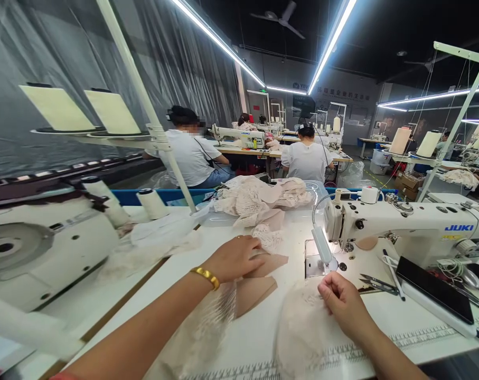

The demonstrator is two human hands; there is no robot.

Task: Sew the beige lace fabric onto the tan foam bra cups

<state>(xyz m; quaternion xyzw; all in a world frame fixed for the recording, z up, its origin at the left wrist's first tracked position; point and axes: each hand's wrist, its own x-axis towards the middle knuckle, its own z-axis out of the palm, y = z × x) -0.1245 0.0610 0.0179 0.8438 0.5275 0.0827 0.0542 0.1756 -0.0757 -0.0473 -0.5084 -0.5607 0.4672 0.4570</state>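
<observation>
My left hand, with a gold bracelet at the wrist, reaches over flat beige fabric pieces on the white table. Its fingers are apart and rest on the upper piece; the thumb is hidden. Under that forearm lies sheer, patterned lace fabric. My right hand is closed in a pinch at the edge of a pale, cup-shaped fabric piece, just in front of the needle area. A white JUKI sewing machine stands to the right, its small lamp lit over the needle plate.
A clear plastic tray at the back holds heaped lace fabric. Thread snips and a black phone lie at right. A ruler strip runs along the front. Another machine stands left. Two people sit ahead.
</observation>
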